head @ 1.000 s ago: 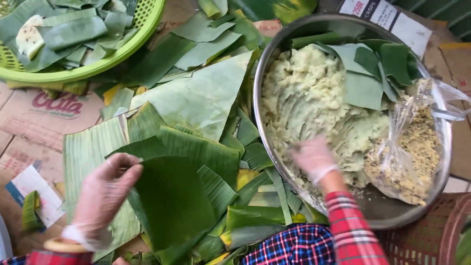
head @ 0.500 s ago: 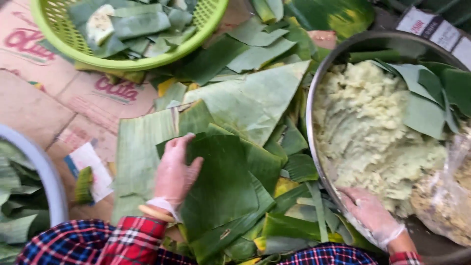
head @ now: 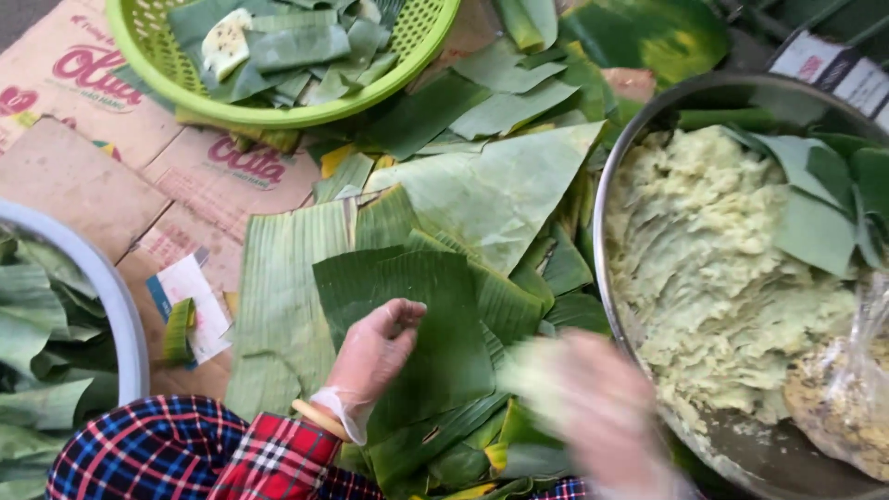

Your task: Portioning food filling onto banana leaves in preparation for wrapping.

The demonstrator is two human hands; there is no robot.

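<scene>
1. Our left hand (head: pixel 370 356), in a thin clear glove, lies palm down on the dark green leaf (head: pixel 417 324) at the top of the leaf pile (head: pixel 491 199). The fingers are loosely curled and press the leaf; they grip nothing.
2. Our right hand (head: pixel 593 407) is blurred, between the leaf and the steel bowl (head: pixel 607 213). We cannot tell whether its fingers are closed or whether they carry anything pale.
3. The leaf sits in front of us, overlapping a longer pale leaf (head: pixel 282 287), just left of the bowl of pale green paste (head: pixel 713 268).
4. A bag (head: pixel 847 389) of coarse yellow filling lies in the bowl at the right.
5. We judge the leaf is best held flat and centred, with the left palm pinning the near edge so it cannot slide.
6. The left wrist is bent, its plaid sleeve (head: pixel 176 454) low at the frame's edge.
7. A green basket (head: pixel 167 79) of leaf strips stands beyond, on cardboard (head: pixel 83 181).
</scene>
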